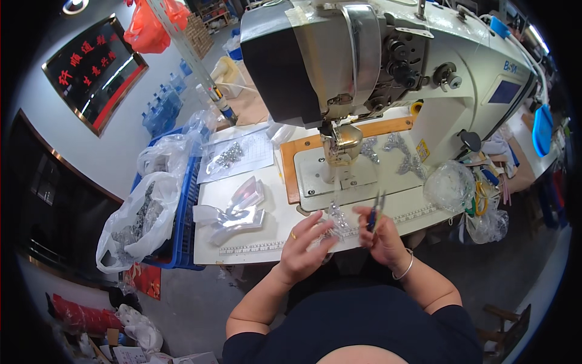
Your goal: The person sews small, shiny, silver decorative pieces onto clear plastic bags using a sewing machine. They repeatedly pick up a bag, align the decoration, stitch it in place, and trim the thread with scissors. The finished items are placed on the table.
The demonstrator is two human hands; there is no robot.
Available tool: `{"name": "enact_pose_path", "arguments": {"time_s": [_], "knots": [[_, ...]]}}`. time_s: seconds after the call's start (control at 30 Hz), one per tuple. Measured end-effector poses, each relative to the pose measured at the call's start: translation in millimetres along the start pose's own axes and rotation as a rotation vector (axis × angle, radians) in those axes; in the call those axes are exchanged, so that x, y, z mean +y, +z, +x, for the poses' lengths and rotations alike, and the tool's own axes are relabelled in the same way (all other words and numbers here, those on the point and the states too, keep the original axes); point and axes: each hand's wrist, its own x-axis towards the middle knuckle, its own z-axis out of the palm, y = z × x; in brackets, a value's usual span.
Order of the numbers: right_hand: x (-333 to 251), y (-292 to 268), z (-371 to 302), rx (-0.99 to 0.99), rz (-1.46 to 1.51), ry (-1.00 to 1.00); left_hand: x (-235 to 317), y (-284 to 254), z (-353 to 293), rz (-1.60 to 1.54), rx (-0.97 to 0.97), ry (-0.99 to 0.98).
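Between my two hands, at the table's front edge, lies a small silvery sparkling piece point(337, 217), perhaps beaded trim; its exact kind is hard to make out. My left hand point(304, 247) is beside it with fingers spread and the fingertips close to its left side; I see nothing gripped there. In my right hand point(383, 238) is a small pair of thread snips point(375, 212) with dark blue handles, blades pointing up and away from me. Just beyond the silvery piece stands the sewing machine point(345, 145), its needle area over a pale metal plate point(321, 182).
Several similar sparkling pieces point(403, 155) lie right of the needle. Clear plastic film point(233, 209) and a paper sheet point(257, 155) with silvery beads are on the left. A blue crate point(193, 200) with plastic bags adjoins the table. Scissors point(481, 199) and a plastic-wrapped bundle point(450, 185) sit right.
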Motion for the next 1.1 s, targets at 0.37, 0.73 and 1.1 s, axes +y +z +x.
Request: {"name": "enact_pose_path", "arguments": {"time_s": [0.37, 0.73, 1.1], "knots": [[13, 12, 5, 0.191, -0.035, 0.053, 11, 19, -13, 0.087, 0.349, -0.429], [29, -1, 10, 0.164, -0.131, 0.019, -5, 36, -52, -1.761, 0.214, -1.025], [33, -4, 10, 0.200, -0.052, 0.007, 8, 62, -28, -1.265, 0.411, -1.149]]}}
